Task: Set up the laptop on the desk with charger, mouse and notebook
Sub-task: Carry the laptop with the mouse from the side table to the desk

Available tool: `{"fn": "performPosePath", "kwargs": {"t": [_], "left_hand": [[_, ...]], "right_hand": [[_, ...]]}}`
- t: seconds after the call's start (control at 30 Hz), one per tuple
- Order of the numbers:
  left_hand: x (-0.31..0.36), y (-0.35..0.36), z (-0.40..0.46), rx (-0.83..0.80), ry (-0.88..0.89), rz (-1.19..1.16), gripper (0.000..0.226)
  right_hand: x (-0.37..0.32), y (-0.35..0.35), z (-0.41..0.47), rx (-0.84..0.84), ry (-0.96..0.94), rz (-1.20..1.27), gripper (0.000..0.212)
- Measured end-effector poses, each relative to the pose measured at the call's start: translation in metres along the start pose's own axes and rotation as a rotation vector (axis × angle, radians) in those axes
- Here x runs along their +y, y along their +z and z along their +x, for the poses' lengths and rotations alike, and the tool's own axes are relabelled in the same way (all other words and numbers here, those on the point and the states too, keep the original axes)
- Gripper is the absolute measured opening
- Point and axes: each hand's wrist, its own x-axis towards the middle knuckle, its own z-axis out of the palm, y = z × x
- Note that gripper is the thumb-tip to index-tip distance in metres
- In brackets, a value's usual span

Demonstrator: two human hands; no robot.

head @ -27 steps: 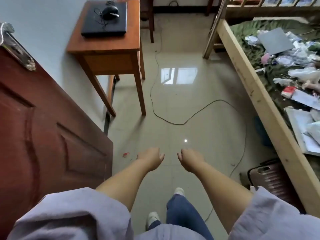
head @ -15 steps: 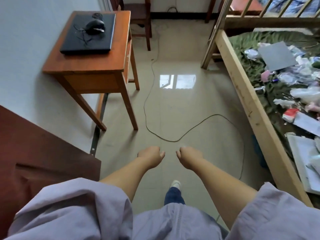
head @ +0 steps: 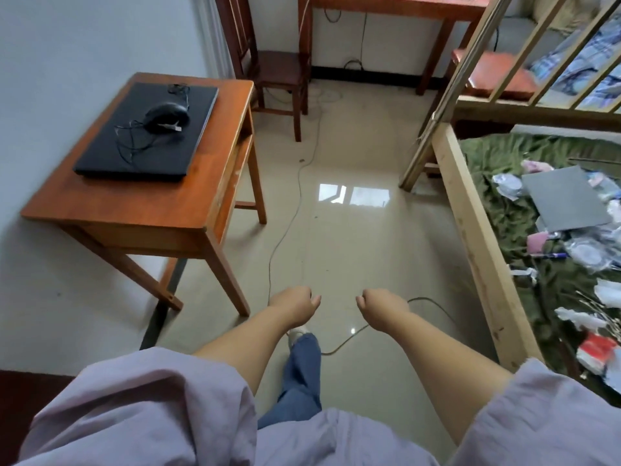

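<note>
A closed black laptop (head: pixel 134 153) lies on a small wooden desk (head: pixel 141 203) against the left wall. On its lid rests a black wired mouse (head: pixel 165 116) with its thin cord coiled loosely around it. My left hand (head: pixel 294 306) and my right hand (head: pixel 381 307) hang in front of me over the floor, both curled into loose fists with nothing in them. They are well short of the desk, to its lower right. A grey flat notebook-like item (head: pixel 566 198) lies on the bed at the right.
A long dark cable (head: pixel 285 227) snakes across the tiled floor between desk and bed. A wooden bed frame (head: pixel 470 223) with scattered clutter runs along the right. A wooden chair (head: pixel 272 67) and another table (head: pixel 386 5) stand at the back wall.
I have walked forward past the red door; the desk with the laptop has come closer and lower left in view. Both hands stay curled in front of me.
</note>
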Motion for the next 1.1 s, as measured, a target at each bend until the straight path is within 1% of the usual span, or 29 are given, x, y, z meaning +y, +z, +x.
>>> {"fn": "performPosePath", "kwargs": {"t": [0.2, 0.27, 0.33, 0.43, 0.5, 0.6, 0.67, 0.8, 0.87, 0.93, 1.0, 1.1], "left_hand": [[-0.002, -0.092, 0.113, 0.057, -0.019, -0.007, 0.044], [0.000, -0.132, 0.145, 0.078, -0.027, -0.032, 0.044], [0.001, -0.167, 0.170, 0.103, -0.033, -0.056, 0.043], [-0.003, -0.210, 0.198, 0.155, -0.072, -0.112, 0.044], [-0.014, -0.237, 0.215, 0.183, -0.107, -0.165, 0.044], [-0.038, -0.275, 0.238, 0.263, -0.182, -0.242, 0.043], [-0.055, -0.299, 0.251, 0.332, -0.257, -0.259, 0.042], [-0.085, -0.340, 0.267, 0.473, -0.440, -0.362, 0.038], [-0.095, -0.352, 0.264, 0.533, -0.534, -0.408, 0.039], [-0.108, -0.353, 0.255, 0.587, -0.642, -0.467, 0.039], [-0.122, -0.346, 0.239, 0.639, -0.770, -0.517, 0.040], [-0.149, -0.331, 0.212, 0.759, -1.006, -0.526, 0.044]], "right_hand": [[-0.014, -0.092, 0.114, 0.027, -0.028, -0.001, 0.037], [-0.019, -0.129, 0.148, 0.048, -0.049, -0.005, 0.033], [-0.025, -0.163, 0.176, 0.058, -0.076, -0.054, 0.029], [-0.040, -0.208, 0.223, 0.063, -0.088, -0.048, 0.028], [-0.059, -0.235, 0.257, 0.072, -0.137, -0.081, 0.028], [-0.101, -0.275, 0.312, 0.091, -0.288, -0.156, 0.034], [-0.137, -0.300, 0.345, 0.090, -0.435, -0.256, 0.030], [-0.208, -0.345, 0.399, 0.115, -0.657, -0.324, 0.023], [-0.240, -0.365, 0.416, 0.119, -0.741, -0.329, 0.023], [-0.271, -0.375, 0.434, 0.076, -0.806, -0.286, 0.020], [-0.301, -0.379, 0.444, 0.054, -0.873, -0.336, 0.018], [-0.351, -0.379, 0.452, 0.105, -1.026, -0.437, 0.028]]}}
